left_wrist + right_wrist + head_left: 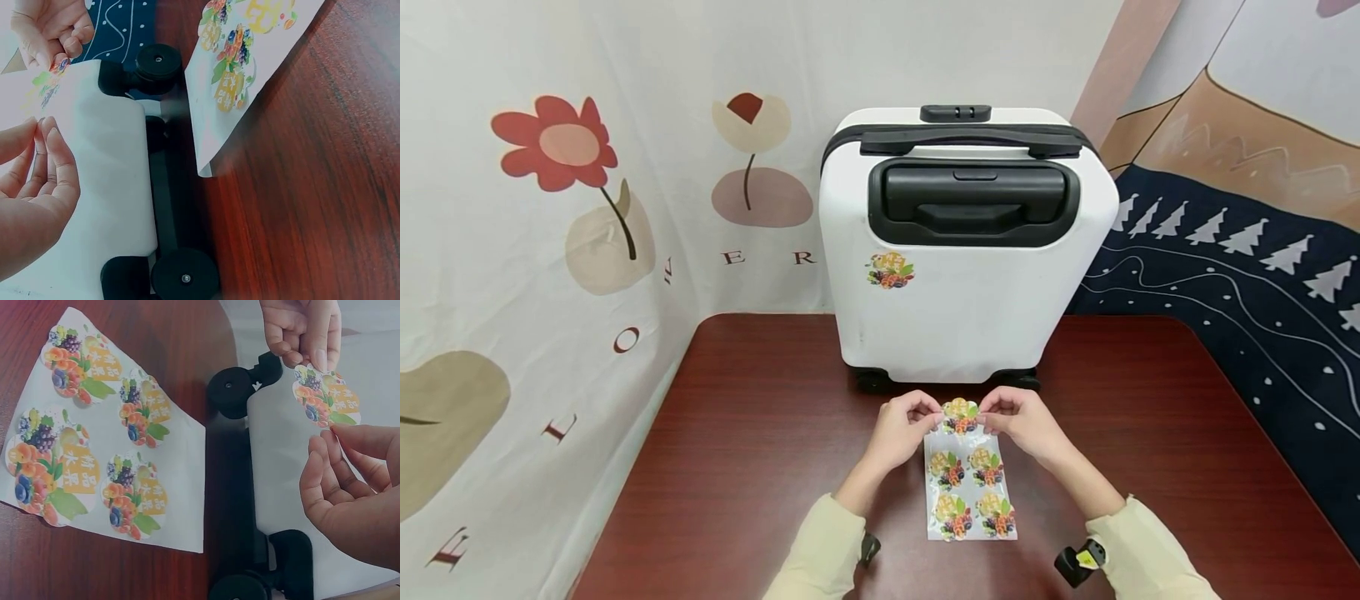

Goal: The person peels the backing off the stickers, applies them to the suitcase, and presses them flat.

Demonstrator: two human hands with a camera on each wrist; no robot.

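Note:
Between both hands is a fruit sticker (325, 397) with yellow lettering, held up by its two opposite edges. My left hand (904, 425) pinches one edge between thumb and fingertip; my right hand (1018, 421) pinches the other. In the right wrist view the sticker is apart from its white backing sheet (181, 487), which lies on the table with several matching stickers (53, 465) on it. Just beyond the hands, a white suitcase (970, 317) stands upright. One fruit sticker (891, 271) is on its front, left of centre below the black handle recess.
The dark red wooden table (737, 467) reaches back under the suitcase's black wheels (229, 387). A white curtain (662, 100) with printed flowers hangs behind and to the left. A dark blue cloth (1217, 275) with white trees hangs on the right.

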